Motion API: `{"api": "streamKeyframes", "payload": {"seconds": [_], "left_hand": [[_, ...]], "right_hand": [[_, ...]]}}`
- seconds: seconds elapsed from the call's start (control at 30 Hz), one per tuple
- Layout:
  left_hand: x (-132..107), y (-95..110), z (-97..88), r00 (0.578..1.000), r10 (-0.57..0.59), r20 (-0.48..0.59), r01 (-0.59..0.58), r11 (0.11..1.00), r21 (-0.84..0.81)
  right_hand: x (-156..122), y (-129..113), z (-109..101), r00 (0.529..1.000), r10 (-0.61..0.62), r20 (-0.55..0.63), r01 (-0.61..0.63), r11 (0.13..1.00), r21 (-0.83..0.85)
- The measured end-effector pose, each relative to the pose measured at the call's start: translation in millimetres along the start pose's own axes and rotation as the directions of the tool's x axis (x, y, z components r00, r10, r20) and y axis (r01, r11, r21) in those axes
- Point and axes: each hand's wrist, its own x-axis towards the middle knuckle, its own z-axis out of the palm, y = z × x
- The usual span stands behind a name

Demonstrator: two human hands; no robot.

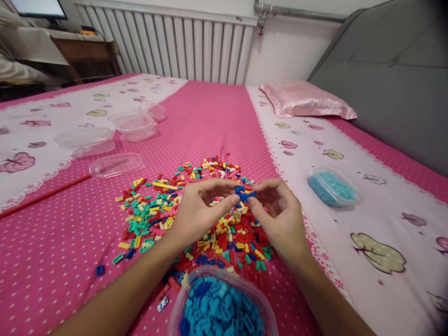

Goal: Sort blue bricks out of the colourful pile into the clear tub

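Note:
Between the fingertips of both my hands is a small cluster of dark blue building bricks. My left hand pinches its left side with thumb and fingers. On its right side, my right hand pinches it the same way. Below and around them spreads a pile of loose small building bricks in red, yellow, green, pink and blue. Close to me stands a clear plastic tub holding many light blue bricks, with a few darker ones among them.
A lidded tub of light blue bricks sits at the right. Clear plastic containers and a lid lie at the left, near a red stick. A pink pillow rests by the grey headboard. A person's sleeve shows far left.

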Motion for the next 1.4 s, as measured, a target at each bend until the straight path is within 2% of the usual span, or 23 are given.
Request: {"api": "streamKeyframes", "payload": {"seconds": [0.1, 0.2, 0.27, 0.33, 0.4, 0.47, 0.57, 0.67, 0.73, 0.87, 0.93, 1.03, 1.2, 1.4], "left_hand": [[-2, 2, 0.2, 0.994, 0.104, -0.037, -0.100, 0.990, 0.097], [-2, 3, -1.4, 0.992, 0.122, -0.036, -0.116, 0.986, 0.122], [1, 1, -3.9, 0.998, 0.069, -0.010, -0.067, 0.992, 0.103], [4, -1, -7.9, 0.998, -0.039, 0.053, 0.034, 0.995, 0.091], [7, -3, -12.8, 0.978, -0.160, 0.136, 0.147, 0.984, 0.098], [9, -2, -18.2, 0.954, -0.233, 0.187, 0.217, 0.971, 0.102], [11, 3, -26.0, 0.920, -0.291, 0.264, 0.272, 0.956, 0.106], [13, 8, -30.8, 0.867, -0.320, 0.381, 0.297, 0.947, 0.120], [13, 8, -31.3, 0.858, -0.314, 0.407, 0.285, 0.949, 0.131], [12, 7, -27.5, 0.907, -0.291, 0.304, 0.251, 0.954, 0.164], [11, 6, -25.3, 0.934, -0.277, 0.224, 0.239, 0.954, 0.180], [10, 7, -23.1, 0.954, -0.259, 0.152, 0.229, 0.954, 0.193], [8, 7, -21.8, 0.959, -0.243, 0.149, 0.215, 0.960, 0.182], [8, 6, -22.7, 0.957, -0.233, 0.173, 0.202, 0.963, 0.176]], "right_hand": [[-1, -3, -1, 0.997, -0.007, 0.083, 0.007, 1.000, 0.003], [-2, -3, -1, 0.996, 0.004, 0.091, -0.005, 1.000, 0.001], [-1, -2, -1, 0.997, 0.027, 0.068, -0.028, 1.000, 0.002], [1, 1, -2, 0.996, 0.064, 0.056, -0.064, 0.998, -0.011], [3, 5, -3, 0.992, 0.108, 0.065, -0.105, 0.994, -0.041], [5, 8, -4, 0.987, 0.141, 0.072, -0.135, 0.987, -0.082], [6, 11, -5, 0.985, 0.163, 0.061, -0.155, 0.980, -0.127], [6, 9, -7, 0.984, 0.162, 0.073, -0.151, 0.979, -0.140], [6, 5, -9, 0.985, 0.130, 0.112, -0.114, 0.984, -0.139], [4, -5, -11, 0.973, 0.088, 0.211, -0.062, 0.990, -0.126], [2, -7, -10, 0.970, 0.114, 0.214, -0.088, 0.988, -0.127], [0, -6, -6, 0.966, 0.169, 0.195, -0.149, 0.982, -0.113], [-2, -4, -1, 0.978, 0.157, 0.136, -0.142, 0.983, -0.115], [-2, -5, -2, 0.980, 0.121, 0.158, -0.098, 0.984, -0.147]]}}
